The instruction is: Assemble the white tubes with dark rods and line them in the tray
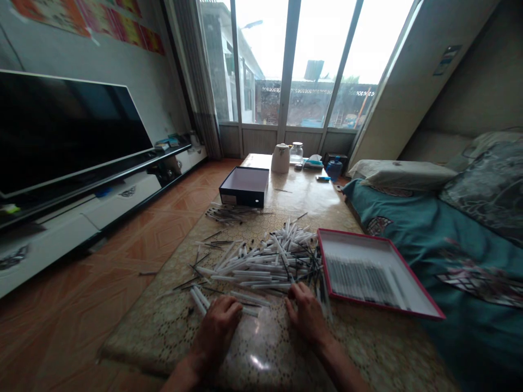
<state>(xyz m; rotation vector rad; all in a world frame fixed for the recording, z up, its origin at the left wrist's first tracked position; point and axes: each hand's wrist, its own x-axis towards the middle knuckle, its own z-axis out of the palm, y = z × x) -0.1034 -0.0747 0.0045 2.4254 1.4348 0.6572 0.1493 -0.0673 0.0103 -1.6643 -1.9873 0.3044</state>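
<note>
My left hand [219,322] is closed low over the table, its fingers curled. White pen barrels [199,300] stick out beyond its knuckles, and another white barrel [250,312] shows at its fingertips. My right hand [305,311] is bent at the near edge of a heap of white pen barrels [261,267], fingers drawn together; what is between them, if anything, is hidden. Thin dark pen refills [312,256] lie mixed into the heap. Right of it, a red-rimmed shallow box [382,239] holds a row of pens [359,280] side by side.
A dark blue box [244,198] with a pale inside stands farther back, with loose refills [224,214] before it. A beige jug [280,159], a glass jar [297,152] and a tissue pack [314,161] stand at the table's far end. A green-covered sofa [412,218] flanks the right.
</note>
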